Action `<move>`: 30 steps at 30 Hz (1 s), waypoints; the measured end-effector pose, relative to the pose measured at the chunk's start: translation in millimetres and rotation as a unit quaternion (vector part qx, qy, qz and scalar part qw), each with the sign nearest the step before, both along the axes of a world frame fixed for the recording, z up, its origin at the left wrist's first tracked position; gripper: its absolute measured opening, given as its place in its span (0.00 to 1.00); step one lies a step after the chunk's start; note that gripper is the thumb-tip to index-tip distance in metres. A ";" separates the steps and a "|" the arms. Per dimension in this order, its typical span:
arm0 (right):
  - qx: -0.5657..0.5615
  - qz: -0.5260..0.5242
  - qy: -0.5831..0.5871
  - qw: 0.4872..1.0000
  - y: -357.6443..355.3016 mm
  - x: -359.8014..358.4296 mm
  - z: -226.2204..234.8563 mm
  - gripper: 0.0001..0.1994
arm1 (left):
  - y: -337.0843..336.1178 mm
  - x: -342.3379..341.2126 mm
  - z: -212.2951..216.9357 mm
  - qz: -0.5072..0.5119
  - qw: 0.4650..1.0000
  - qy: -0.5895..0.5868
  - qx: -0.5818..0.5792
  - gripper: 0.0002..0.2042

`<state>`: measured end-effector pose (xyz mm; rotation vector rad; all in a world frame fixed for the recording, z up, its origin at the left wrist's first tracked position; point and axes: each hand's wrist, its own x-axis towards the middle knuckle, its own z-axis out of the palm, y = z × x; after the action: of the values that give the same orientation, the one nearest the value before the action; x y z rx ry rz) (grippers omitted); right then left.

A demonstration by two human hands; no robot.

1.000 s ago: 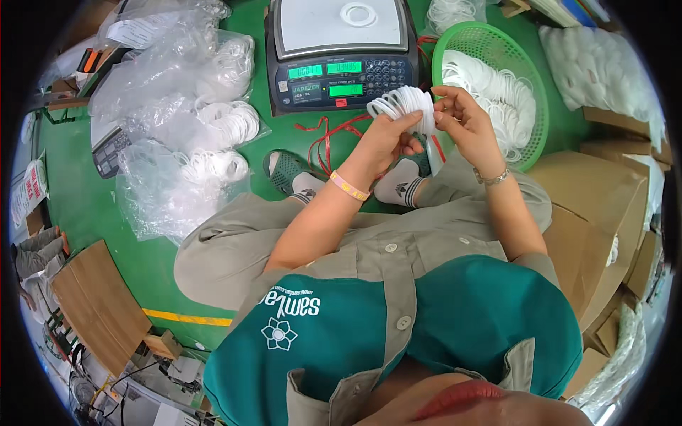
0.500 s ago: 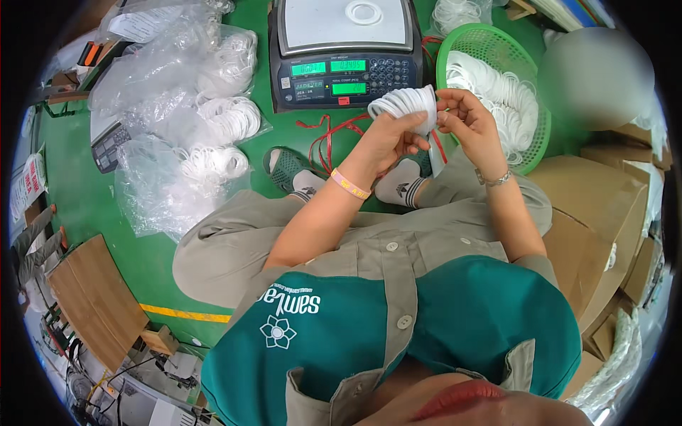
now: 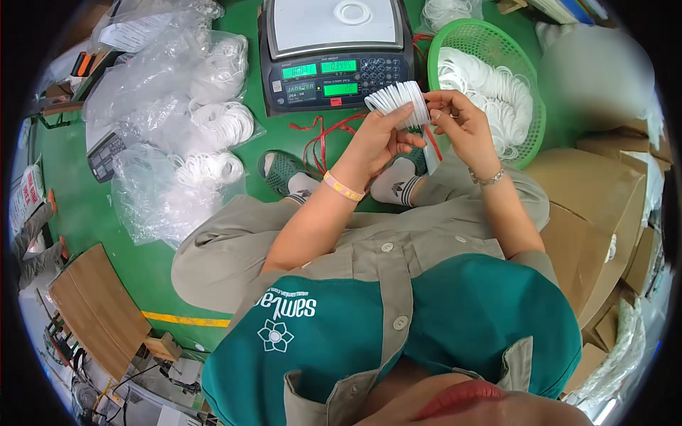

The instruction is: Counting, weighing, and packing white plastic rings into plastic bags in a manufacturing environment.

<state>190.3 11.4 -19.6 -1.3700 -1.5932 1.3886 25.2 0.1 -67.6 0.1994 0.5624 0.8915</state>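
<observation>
Clasping the rings [image 3: 395,101] on the near side of the scale [image 3: 335,55], the left hand [image 3: 382,136] steadies what seems light, bendy and apt to slip apart, best held across the whole row, while the right hand [image 3: 464,126] meets their end, its grip unclear.

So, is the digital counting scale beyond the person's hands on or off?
On. The digital counting scale has three display windows lit green, with digits in the upper two.
</observation>
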 end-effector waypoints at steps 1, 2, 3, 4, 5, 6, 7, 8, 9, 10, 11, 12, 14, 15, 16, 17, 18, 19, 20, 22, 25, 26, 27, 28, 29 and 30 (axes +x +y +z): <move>-0.002 -0.002 0.010 1.000 -0.3 -0.4 -0.2 0.13 | -0.2 0.3 -1.9 -0.003 1.000 0.012 0.013 0.10; -0.003 -0.005 0.020 1.000 -0.6 -0.7 -0.4 0.13 | -0.2 0.5 -2.9 -0.005 0.999 0.023 0.026 0.10; -0.006 -0.007 0.030 1.000 -0.9 -0.7 -0.7 0.13 | -0.1 0.1 -2.4 -0.006 0.999 0.023 0.025 0.10; 0.006 -0.004 0.024 1.000 -1.3 -0.6 0.2 0.13 | 0.2 -0.8 -1.1 -0.007 0.999 0.018 0.025 0.11; 0.006 -0.005 0.024 1.000 -1.0 -0.3 -0.3 0.13 | 0.4 -1.2 0.1 -0.009 1.000 0.013 0.024 0.11; 0.000 -0.004 0.028 1.000 -0.8 -0.3 -0.9 0.13 | 0.2 -1.3 0.8 -0.005 1.000 0.017 0.021 0.11; -0.006 -0.003 0.033 0.999 -0.7 -0.5 -1.3 0.13 | 0.2 -1.4 -0.5 -0.004 1.000 0.017 0.020 0.11; -0.006 -0.003 0.029 1.000 -1.0 -1.1 -1.0 0.13 | 0.4 -1.4 -2.8 -0.002 0.999 0.026 0.025 0.11; -0.006 -0.003 0.029 1.000 -1.3 -1.2 -1.2 0.13 | 0.6 -1.0 -4.0 -0.001 0.999 0.035 0.029 0.11; 0.001 -0.001 0.022 1.000 -1.6 -1.4 -1.6 0.12 | 1.1 -1.5 -2.6 -0.004 0.999 0.032 0.027 0.12; 0.008 0.001 0.014 1.000 -1.9 -1.4 -2.0 0.12 | 1.2 -1.7 -3.0 -0.005 0.999 0.032 0.027 0.12; 0.002 0.002 0.014 1.000 -1.8 -1.2 -2.4 0.12 | 1.6 -2.2 -3.6 -0.011 1.000 0.008 0.018 0.13; 0.005 0.002 0.010 1.000 -2.1 -1.1 -2.7 0.12 | 2.6 -3.0 -8.6 -0.027 0.999 -0.015 0.009 0.15; 0.007 0.001 0.006 1.000 -2.2 -0.9 -3.5 0.12 | 2.5 -3.3 -8.0 -0.027 0.999 -0.014 0.009 0.15; 0.011 0.000 0.014 1.000 -2.0 -0.6 -5.2 0.12 | 2.3 -3.6 -6.2 -0.028 1.000 -0.001 0.015 0.15; 0.011 0.000 0.014 1.000 -2.2 -0.5 -5.2 0.12 | 1.9 -3.7 -4.0 -0.028 0.999 0.011 0.021 0.14; 0.006 0.000 0.019 1.000 -2.2 -0.4 -4.4 0.12 | 1.2 -2.8 -1.0 -0.025 0.998 0.054 0.031 0.12; 0.001 0.000 0.024 1.000 -2.3 -0.4 -4.0 0.12 | 0.8 -2.0 -0.9 -0.016 0.996 0.071 0.045 0.12; 0.009 0.006 0.047 0.999 -2.5 -0.9 -5.4 0.13 | 0.6 -1.6 -1.1 -0.007 0.994 0.088 0.058 0.11; 0.010 0.003 0.040 0.999 -2.7 -2.3 -4.6 0.13 | 0.5 -2.1 -1.4 -0.006 0.993 0.103 0.064 0.11; 0.026 -0.001 0.023 0.999 -1.5 0.5 -8.2 0.13 | 1.4 -3.9 2.2 -0.026 0.998 0.038 0.033 0.13; 0.046 0.007 -0.009 0.999 -1.1 1.3 -8.2 0.14 | 1.1 -2.9 3.0 -0.027 0.998 0.037 0.033 0.13; 0.066 0.017 -0.042 0.997 -0.7 1.4 -8.4 0.14 | 0.2 -2.1 3.7 -0.034 0.996 0.065 0.045 0.13; 0.050 0.013 -0.045 0.998 -1.2 -0.5 -4.4 0.14 | -0.4 -1.8 3.9 -0.041 0.993 0.092 0.057 0.14; 0.049 0.014 -0.045 0.998 -1.5 -1.9 -4.2 0.14 | -0.3 -2.1 -0.3 -0.046 0.994 0.086 0.053 0.15; 0.047 0.006 -0.033 0.998 -1.9 -2.6 -3.9 0.15 | -0.3 -2.5 0.4 -0.047 0.994 0.086 0.053 0.15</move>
<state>187.7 9.5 -23.5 -1.3662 -1.6897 1.2699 22.7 -0.2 -67.2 0.3993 0.6602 0.8187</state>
